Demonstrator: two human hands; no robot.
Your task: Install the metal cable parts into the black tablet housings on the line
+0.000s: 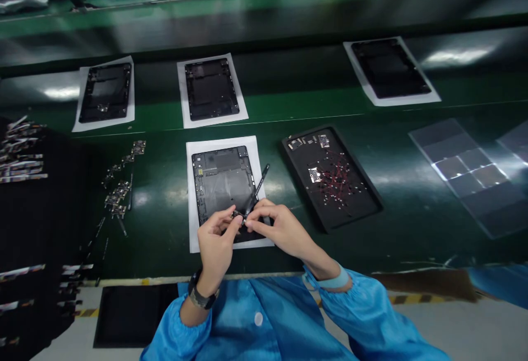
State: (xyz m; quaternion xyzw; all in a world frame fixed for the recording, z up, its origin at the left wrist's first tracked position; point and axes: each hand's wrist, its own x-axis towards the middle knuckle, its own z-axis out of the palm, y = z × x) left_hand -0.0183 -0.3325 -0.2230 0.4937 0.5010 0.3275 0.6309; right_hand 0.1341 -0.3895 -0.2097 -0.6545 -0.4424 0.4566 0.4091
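Green tabletop (165, 223) with laid-out work.
Four white sheets (193, 242), each under a dark frame (218, 179), a black tray (367, 207), and small circuit boards (119, 193) at left.

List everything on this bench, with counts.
Rectangular tablet shells on white paper sheets: four, black, three far, one nearest.
Flat plastic tray of tiny parts: one, black, right of centre.
Small circuit boards: several, dark, row at left.
Translucent film sheets: at least two, grey, far right.
Slim pen-like tool: one, black, over the nearest shell.
Small component: one, dark, at that shell's lower edge.
Left hand: one, bare, pinching the component.
Right hand: one, bare, gripping the tool.
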